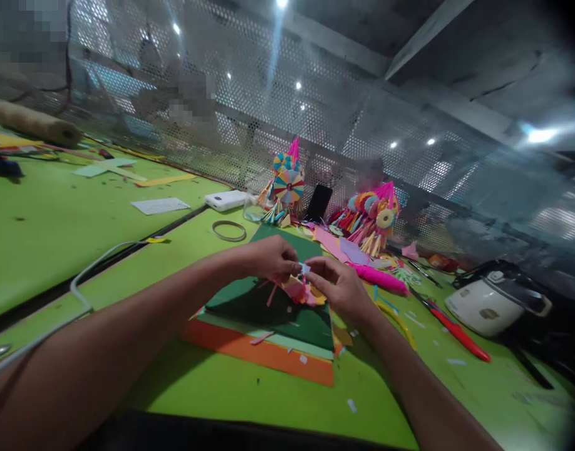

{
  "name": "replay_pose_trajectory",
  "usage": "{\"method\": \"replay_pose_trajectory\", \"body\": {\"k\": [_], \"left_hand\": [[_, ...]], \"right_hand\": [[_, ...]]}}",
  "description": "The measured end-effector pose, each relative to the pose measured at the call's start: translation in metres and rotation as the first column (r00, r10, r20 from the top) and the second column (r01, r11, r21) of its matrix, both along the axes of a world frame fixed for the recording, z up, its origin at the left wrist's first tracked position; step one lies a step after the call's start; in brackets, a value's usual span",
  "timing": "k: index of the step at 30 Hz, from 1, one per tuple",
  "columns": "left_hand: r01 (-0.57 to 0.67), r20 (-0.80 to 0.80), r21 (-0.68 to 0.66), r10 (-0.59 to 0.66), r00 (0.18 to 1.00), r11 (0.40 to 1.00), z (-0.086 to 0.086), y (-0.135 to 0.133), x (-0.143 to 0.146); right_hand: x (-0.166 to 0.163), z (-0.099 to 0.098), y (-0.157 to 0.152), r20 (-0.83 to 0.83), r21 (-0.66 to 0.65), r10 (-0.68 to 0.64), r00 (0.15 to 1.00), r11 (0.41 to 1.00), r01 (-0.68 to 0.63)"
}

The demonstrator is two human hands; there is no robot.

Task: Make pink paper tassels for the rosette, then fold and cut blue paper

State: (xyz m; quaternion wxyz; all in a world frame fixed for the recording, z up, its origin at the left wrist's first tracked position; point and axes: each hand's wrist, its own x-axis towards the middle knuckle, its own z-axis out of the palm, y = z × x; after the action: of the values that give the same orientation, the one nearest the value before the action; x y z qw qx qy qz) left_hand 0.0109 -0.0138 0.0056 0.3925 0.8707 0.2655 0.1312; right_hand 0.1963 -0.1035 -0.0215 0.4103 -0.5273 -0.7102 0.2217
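My left hand (272, 258) and my right hand (342, 287) meet over a stack of paper, fingertips pinched close together. Between them is a small light-blue paper piece (305, 269), joined to or lying against a pink and yellow paper ornament (297, 290); the fingers partly hide where they meet. Pink strips hang from the ornament's left side. Beneath, a dark green sheet (287, 322) tops the stack, with a pale green edge and an orange sheet (264, 357) showing at the front. Paper scraps lie on and around it.
Behind stand colourful paper ornaments (288, 186) and a dark phone (318, 203). A tape ring (228, 230) lies left, near a white device (226, 200). To the right are a red-handled tool (461, 332), a pink roll (380, 278) and a white appliance (482, 307). A cable (81, 294) crosses at left.
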Motion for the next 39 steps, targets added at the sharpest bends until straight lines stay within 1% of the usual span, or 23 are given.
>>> {"method": "replay_pose_trajectory", "body": {"k": [2,4,5,7,8,9,10,13,14,16,23,27,30,34,36,39], "left_hand": [[-0.03,0.017,-0.03,0.031,0.999,0.999,-0.002,0.005,-0.003],[-0.059,0.027,-0.062,0.061,0.998,0.996,-0.002,0.008,-0.006],[-0.058,0.031,-0.073,0.06,0.998,0.996,-0.002,0.009,-0.007],[-0.018,0.045,-0.085,0.022,0.999,0.996,-0.001,0.01,-0.009],[0.012,0.052,-0.092,-0.007,0.999,0.996,0.0,0.01,-0.01],[0.041,0.056,-0.102,-0.036,0.998,0.994,0.0,0.009,-0.011],[0.066,0.058,-0.114,-0.06,0.997,0.991,0.0,0.009,-0.011],[0.086,0.03,-0.115,-0.083,0.996,0.99,0.0,0.01,-0.013],[0.083,0.016,-0.092,-0.082,0.997,0.992,0.0,0.011,-0.013],[0.082,-0.009,-0.036,-0.083,0.997,0.996,0.0,0.012,-0.014],[0.083,-0.077,0.106,-0.075,0.994,0.991,0.001,0.009,-0.013],[0.075,-0.088,0.144,-0.062,0.994,0.987,-0.001,0.008,-0.011],[0.078,-0.111,0.13,-0.064,0.992,0.988,0.003,0.006,-0.013],[0.081,-0.158,0.046,-0.073,0.985,0.996,0.009,0.003,-0.017],[0.09,-0.14,0.013,-0.087,0.986,0.996,0.01,0.003,-0.019],[0.116,-0.068,-0.001,-0.115,0.991,0.993,0.008,0.005,-0.019]], "right_hand": [[0.011,0.003,0.003,0.042,0.018,-0.01,0.999,1.0,0.01],[0.023,0.007,0.005,0.151,0.014,0.006,0.989,1.0,-0.009],[0.027,0.01,0.004,0.22,-0.004,0.04,0.975,0.999,-0.04],[0.032,0.012,0.004,0.36,-0.044,0.131,0.924,0.991,-0.124],[0.032,0.012,0.003,0.415,-0.05,0.154,0.897,0.988,-0.147],[0.032,0.011,0.004,0.453,-0.041,0.147,0.879,0.989,-0.144],[0.031,0.008,0.005,0.474,-0.021,0.108,0.874,0.993,-0.112],[0.029,-0.003,0.012,0.439,0.042,-0.077,0.895,0.997,0.066],[0.029,-0.007,0.015,0.418,0.047,-0.118,0.901,0.993,0.109],[0.03,-0.013,0.02,0.388,0.051,-0.159,0.908,0.987,0.151],[0.029,-0.018,0.023,0.371,0.093,-0.205,0.906,0.979,0.184],[0.03,-0.019,0.024,0.36,0.121,-0.226,0.905,0.973,0.195],[0.031,-0.02,0.025,0.357,0.128,-0.235,0.904,0.971,0.202],[0.034,-0.022,0.026,0.372,0.11,-0.222,0.901,0.975,0.195],[0.034,-0.024,0.026,0.383,0.1,-0.216,0.898,0.976,0.192],[0.034,-0.025,0.026,0.395,0.1,-0.21,0.894,0.977,0.186]]}}
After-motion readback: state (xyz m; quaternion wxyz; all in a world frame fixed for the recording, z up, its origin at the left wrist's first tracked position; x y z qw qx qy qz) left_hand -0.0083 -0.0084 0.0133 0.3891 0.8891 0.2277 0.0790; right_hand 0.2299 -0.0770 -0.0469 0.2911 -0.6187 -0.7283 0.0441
